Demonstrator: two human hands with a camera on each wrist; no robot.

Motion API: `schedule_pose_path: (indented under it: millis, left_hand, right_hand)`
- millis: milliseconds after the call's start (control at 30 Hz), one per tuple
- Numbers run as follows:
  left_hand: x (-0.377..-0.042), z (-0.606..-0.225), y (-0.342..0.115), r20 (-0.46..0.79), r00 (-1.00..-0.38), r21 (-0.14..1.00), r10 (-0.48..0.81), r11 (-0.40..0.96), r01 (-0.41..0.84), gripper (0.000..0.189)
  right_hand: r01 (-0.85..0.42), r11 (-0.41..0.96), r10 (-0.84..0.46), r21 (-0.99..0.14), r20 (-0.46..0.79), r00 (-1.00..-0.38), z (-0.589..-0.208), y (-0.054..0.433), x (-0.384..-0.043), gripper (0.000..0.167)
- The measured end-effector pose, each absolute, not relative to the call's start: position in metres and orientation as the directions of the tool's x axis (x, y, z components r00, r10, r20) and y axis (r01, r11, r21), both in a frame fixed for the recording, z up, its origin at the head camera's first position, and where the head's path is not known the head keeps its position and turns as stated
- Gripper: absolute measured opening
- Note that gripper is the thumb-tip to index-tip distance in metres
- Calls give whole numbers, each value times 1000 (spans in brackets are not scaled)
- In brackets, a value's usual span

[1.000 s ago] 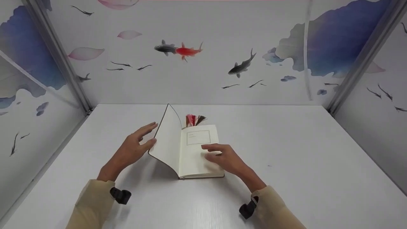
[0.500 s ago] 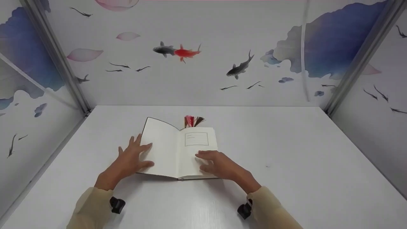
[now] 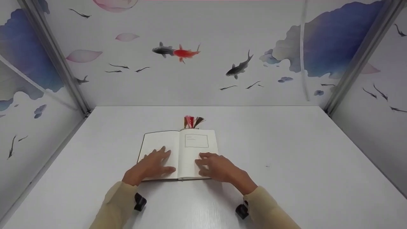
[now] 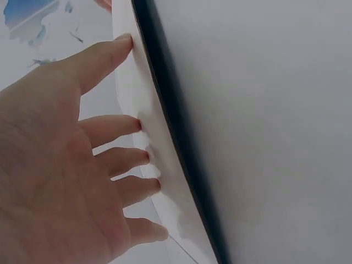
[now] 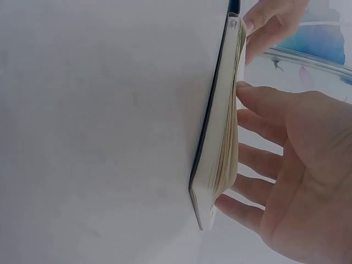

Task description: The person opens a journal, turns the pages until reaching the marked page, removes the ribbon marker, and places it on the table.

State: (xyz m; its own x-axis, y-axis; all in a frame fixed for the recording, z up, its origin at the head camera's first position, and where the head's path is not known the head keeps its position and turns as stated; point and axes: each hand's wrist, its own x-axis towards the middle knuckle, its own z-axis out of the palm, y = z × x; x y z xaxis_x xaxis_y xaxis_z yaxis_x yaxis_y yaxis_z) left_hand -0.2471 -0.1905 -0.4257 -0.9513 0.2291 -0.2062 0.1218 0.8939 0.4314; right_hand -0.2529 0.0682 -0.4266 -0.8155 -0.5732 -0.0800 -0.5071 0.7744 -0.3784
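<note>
A notebook (image 3: 194, 163) with a dark cover and cream pages lies open on the white table, its front cover folded flat to the left. My left hand (image 3: 152, 164) rests on the inside of that cover, fingers spread, fingertips touching the surface in the left wrist view. On the right-hand page my right hand (image 3: 219, 167) rests with its fingertips, below a printed box. The right wrist view shows the page block (image 5: 223, 137) from its edge, with the right fingers touching the top page. Red, pink and brown tassels (image 3: 192, 121) stick out beyond the notebook's top edge.
The white table (image 3: 286, 143) extends around the notebook. Behind it stands a white wall panel (image 3: 190, 86) printed with fish, with side panels and metal posts (image 3: 365, 60) at left and right. A small mark (image 3: 267, 166) shows on the table.
The notebook's front cover has swung from upright down flat to the left. My left hand has moved from the cover's outer edge onto its inner face; my right hand has shifted slightly nearer me.
</note>
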Motion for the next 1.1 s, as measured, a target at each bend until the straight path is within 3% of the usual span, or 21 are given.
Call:
schedule_pose_path:
  millis: [267,533,767,1100]
  left_hand:
    - [-258,-425,-171,-233,-950,458,207,886,80,65]
    - [-254,-427,-169,-280,-929,476,242,876,85,74]
    - [-252,-428,-169,-285,-929,466,235,881,80,73]
    - [-253,-426,-170,-284,-928,466,239,881,84,72]
  right_hand:
    - [-543,744,-617,-390,-86,-783,-428,77,-258,47]
    - [-529,731,-636,-431,-150,-757,-427,85,-262,54]
    - [-463,750,-609,-472,-222,-761,-427,84,-259,67]
    - [-450,758,-599,-473,-228,-768,-424,82,-261,66]
